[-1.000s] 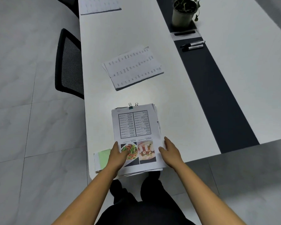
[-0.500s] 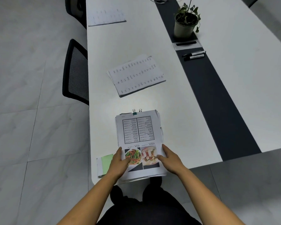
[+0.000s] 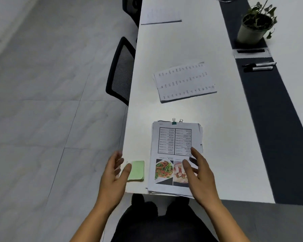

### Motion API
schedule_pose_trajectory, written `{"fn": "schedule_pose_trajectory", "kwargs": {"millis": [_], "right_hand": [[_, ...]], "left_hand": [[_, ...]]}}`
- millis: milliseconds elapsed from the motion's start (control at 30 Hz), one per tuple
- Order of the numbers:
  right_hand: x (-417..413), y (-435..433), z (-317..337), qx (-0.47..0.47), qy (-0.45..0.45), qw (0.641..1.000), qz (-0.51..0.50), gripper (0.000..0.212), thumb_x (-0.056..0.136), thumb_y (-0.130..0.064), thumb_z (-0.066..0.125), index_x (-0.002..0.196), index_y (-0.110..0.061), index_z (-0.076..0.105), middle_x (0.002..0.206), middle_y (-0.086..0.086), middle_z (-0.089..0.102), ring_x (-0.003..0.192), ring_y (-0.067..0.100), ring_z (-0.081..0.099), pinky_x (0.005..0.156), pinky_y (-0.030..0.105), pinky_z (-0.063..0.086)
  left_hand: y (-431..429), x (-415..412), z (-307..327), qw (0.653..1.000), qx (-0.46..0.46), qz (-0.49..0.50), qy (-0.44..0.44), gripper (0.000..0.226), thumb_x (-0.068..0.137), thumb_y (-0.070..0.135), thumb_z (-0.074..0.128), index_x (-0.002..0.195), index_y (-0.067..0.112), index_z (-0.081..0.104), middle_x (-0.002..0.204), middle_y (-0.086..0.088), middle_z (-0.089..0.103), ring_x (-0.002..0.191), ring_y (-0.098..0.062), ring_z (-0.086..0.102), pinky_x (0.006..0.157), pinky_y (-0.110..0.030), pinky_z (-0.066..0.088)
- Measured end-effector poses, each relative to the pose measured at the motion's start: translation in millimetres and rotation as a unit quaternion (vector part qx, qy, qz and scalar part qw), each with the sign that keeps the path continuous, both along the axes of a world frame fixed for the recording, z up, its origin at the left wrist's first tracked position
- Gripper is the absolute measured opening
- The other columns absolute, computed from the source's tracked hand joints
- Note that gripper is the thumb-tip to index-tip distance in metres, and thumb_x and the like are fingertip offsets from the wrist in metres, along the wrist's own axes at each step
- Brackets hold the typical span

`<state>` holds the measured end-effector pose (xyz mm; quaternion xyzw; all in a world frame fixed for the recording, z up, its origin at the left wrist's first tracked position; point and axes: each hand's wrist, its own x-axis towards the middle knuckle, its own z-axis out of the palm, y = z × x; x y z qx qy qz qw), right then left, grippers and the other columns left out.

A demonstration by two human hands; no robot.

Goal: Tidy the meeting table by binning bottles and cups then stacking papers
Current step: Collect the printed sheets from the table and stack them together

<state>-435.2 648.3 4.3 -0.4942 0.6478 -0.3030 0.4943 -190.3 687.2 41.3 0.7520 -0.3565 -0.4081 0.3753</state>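
A clipped paper stack (image 3: 175, 144) with a table and two food photos lies at the near edge of the white table (image 3: 226, 137). My right hand (image 3: 198, 170) hovers open over the stack's lower right part, fingers spread. My left hand (image 3: 115, 173) is open at the table's left edge, its thumb beside a green sticky-note pad (image 3: 136, 170). A second paper bundle (image 3: 184, 82) lies farther up the table, turned at an angle. A third set of papers (image 3: 160, 16) rests at the far end.
A black mesh chair (image 3: 121, 70) stands against the table's left side, another chair (image 3: 131, 7) beyond it. A dark strip (image 3: 273, 105) runs along the table with two markers (image 3: 258, 66), a cable hatch (image 3: 251, 52) and a potted plant (image 3: 254, 25).
Both hands have lifted off the photo stack. My left hand moved left to the green pad and my right hand rose above the stack. The view shifted left and closer.
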Motion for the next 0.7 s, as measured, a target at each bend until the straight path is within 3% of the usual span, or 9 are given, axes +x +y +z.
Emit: {"fn": "schedule_pose_trajectory", "kwargs": {"millis": [133, 300, 500, 700], "right_hand": [[34.5, -2.3, 6.5, 0.012, -0.035, 0.998, 0.041, 0.045, 0.097, -0.036, 0.056, 0.139, -0.044, 0.042, 0.138, -0.019, 0.050, 0.122, -0.005, 0.050, 0.099, 0.027, 0.047], [104.0, -25.5, 18.4, -0.007, -0.021, 0.995, 0.099, 0.043, 0.097, -0.037, 0.055, 0.139, -0.042, 0.046, 0.134, -0.019, 0.051, 0.119, -0.006, 0.052, 0.097, 0.026, 0.048], [212.9, -45.8, 22.9, -0.052, 0.005, 0.993, 0.106, 0.044, 0.097, -0.035, 0.056, 0.140, -0.033, 0.048, 0.135, -0.022, 0.051, 0.119, -0.008, 0.051, 0.094, 0.016, 0.044], [337.6, -67.4, 27.1, -0.086, 0.042, 0.995, 0.034, 0.043, 0.095, -0.033, 0.060, 0.137, -0.032, 0.052, 0.128, -0.021, 0.056, 0.117, -0.002, 0.056, 0.096, 0.029, 0.051]], "left_hand": [[33.9, 38.4, 22.0, 0.994, -0.016, 0.106, 0.009, 0.060, 0.094, 0.016, 0.060, 0.148, 0.028, 0.035, 0.135, 0.011, 0.056, 0.123, -0.008, 0.056, 0.099, -0.024, 0.044], [47.7, 99.9, 36.7, 0.985, -0.044, 0.166, -0.008, 0.060, 0.093, 0.020, 0.060, 0.147, 0.030, 0.037, 0.136, 0.013, 0.056, 0.124, -0.005, 0.055, 0.101, -0.028, 0.043], [24.9, 203.3, 25.7, 0.984, -0.086, 0.158, -0.004, 0.063, 0.084, 0.036, 0.059, 0.143, 0.036, 0.038, 0.135, 0.015, 0.056, 0.124, -0.001, 0.055, 0.100, -0.027, 0.043], [-28.3, 346.8, 27.1, 0.990, -0.107, 0.089, 0.017, 0.060, 0.083, 0.036, 0.059, 0.140, 0.039, 0.039, 0.133, 0.018, 0.057, 0.124, 0.001, 0.054, 0.099, -0.027, 0.044]]}}
